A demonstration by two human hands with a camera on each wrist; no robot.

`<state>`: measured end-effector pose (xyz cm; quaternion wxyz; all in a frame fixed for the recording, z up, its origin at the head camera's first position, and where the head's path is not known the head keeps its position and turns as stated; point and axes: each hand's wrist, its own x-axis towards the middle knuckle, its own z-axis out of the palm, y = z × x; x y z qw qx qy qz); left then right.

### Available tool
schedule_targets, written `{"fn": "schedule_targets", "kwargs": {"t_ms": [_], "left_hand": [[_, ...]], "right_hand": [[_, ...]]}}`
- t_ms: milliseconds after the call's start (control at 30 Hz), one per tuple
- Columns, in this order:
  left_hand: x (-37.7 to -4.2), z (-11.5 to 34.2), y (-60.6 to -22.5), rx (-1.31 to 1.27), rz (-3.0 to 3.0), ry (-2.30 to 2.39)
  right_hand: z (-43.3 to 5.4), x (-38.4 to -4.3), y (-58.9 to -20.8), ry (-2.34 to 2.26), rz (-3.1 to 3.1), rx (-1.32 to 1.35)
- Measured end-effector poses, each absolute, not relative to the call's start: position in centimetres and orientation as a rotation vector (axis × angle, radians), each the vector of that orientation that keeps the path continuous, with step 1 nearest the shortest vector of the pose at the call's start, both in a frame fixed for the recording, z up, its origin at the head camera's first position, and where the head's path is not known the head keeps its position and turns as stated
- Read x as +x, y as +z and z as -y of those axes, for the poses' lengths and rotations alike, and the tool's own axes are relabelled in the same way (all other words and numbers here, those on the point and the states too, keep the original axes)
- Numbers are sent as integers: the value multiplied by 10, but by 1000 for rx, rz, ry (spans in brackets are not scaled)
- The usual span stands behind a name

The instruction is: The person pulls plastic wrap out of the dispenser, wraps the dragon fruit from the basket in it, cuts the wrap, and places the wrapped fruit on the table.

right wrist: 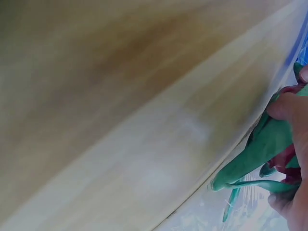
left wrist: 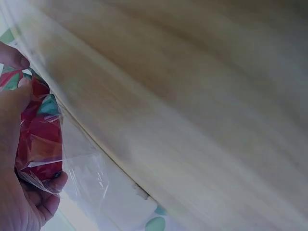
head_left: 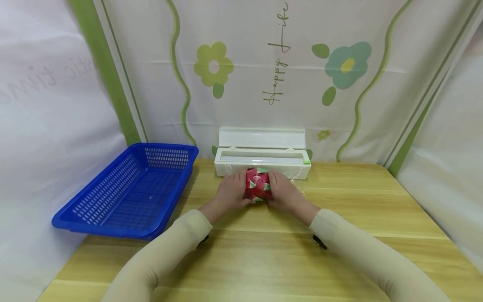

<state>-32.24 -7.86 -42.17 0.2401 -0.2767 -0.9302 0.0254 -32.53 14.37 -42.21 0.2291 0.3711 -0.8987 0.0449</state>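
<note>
Both hands grip a red dragon fruit [head_left: 258,185] with green scales, one from each side. My left hand [head_left: 233,191] curls round its left side, and my right hand [head_left: 284,191] holds the right side. In the left wrist view, clear cling film [left wrist: 89,168] covers part of the fruit and stretches away toward a white box. Green scales [right wrist: 267,149] poke out under the right fingers in the right wrist view. Just behind the fruit stands the white cling film dispenser [head_left: 226,170], its lid [head_left: 262,138] raised and a roll [head_left: 262,160] inside.
A blue plastic basket [head_left: 162,209] with slotted walls stands on the left of the wooden table [head_left: 264,260]. Behind the dispenser hangs a white curtain [head_left: 249,113] with printed flowers, and more white cloth encloses both sides.
</note>
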Motion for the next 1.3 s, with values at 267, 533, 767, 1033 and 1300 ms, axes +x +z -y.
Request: {"fn": "schedule_targets", "kwargs": {"t_ms": [267, 533, 767, 1033, 1300], "left_hand": [[-318, 83, -419, -786, 2541, 39], [-312, 84, -416, -807, 2558, 23], [-307, 87, -414, -824, 2580, -23], [-307, 91, -411, -845, 2654, -94], [-305, 93, -406, -890, 2658, -130]], "right_hand": [[-148, -318, -421, 175, 2434, 1049], [-150, -307, -419, 238, 2404, 1058], [-151, -303, -419, 233, 2347, 1077], [-153, -303, -416, 281, 2348, 1112], [-155, -301, -410, 314, 2362, 1160]]}}
